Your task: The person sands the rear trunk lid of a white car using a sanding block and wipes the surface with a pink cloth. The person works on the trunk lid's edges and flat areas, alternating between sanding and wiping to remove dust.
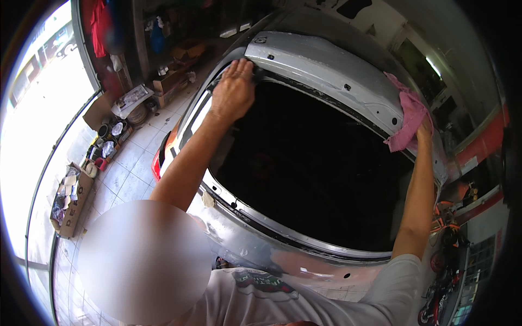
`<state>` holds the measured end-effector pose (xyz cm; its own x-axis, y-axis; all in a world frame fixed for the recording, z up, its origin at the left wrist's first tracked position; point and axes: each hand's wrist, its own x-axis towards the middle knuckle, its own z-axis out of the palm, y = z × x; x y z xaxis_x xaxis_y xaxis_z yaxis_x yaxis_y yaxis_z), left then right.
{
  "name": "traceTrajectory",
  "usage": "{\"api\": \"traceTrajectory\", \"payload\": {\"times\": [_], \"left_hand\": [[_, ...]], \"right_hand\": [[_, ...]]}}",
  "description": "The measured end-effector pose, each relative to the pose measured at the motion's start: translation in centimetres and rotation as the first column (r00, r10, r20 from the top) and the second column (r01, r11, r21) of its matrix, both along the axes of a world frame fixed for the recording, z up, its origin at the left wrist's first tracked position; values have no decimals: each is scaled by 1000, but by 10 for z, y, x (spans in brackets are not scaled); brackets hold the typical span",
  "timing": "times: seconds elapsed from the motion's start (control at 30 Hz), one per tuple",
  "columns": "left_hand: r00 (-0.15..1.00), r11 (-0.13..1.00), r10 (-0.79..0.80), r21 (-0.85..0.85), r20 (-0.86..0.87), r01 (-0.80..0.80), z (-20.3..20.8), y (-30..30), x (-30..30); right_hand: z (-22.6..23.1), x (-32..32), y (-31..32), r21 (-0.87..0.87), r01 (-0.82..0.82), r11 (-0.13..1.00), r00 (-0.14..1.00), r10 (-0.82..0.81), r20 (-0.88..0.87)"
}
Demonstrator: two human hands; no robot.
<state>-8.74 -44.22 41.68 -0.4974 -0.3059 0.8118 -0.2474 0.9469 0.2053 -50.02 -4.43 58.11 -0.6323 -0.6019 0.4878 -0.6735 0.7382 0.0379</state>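
Note:
My left hand (232, 92) lies flat with fingers stretched on the upper left corner of a car's body, beside the end of a grey panel (321, 62). At the panel's right end, my right hand (423, 133) grips a crumpled pink cloth (409, 117), which drapes over the panel's edge and partly hides the fingers. Between my arms is a large dark opening (310, 174), its inside too dark to make out. A bare metal rim (283, 231) runs along its near edge, above a silver-grey bumper (321, 266) with patchy paint.
At left on the tiled floor (130, 155) stand a cardboard box (76, 204) of odds and ends and several cans. Another cardboard box (166, 84) is farther back. Orange and black equipment (448, 223) lies at right. A blurred round patch covers the lower left.

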Motion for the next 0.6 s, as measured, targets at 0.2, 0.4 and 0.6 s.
{"api": "traceTrajectory", "payload": {"times": [0.2,0.4,0.6], "left_hand": [[966,941,-257,-234,-22,244,27,115,-57],[994,979,-97,-183,-46,87,33,41,-41],[989,969,-144,-205,-26,136,40,104,-62]], "right_hand": [[2,11,-12,-39,-88,995,996,88,-15],[-10,11,27,-48,-55,997,998,55,-6],[-22,8,39,-50,-36,998,999,36,1]]}}
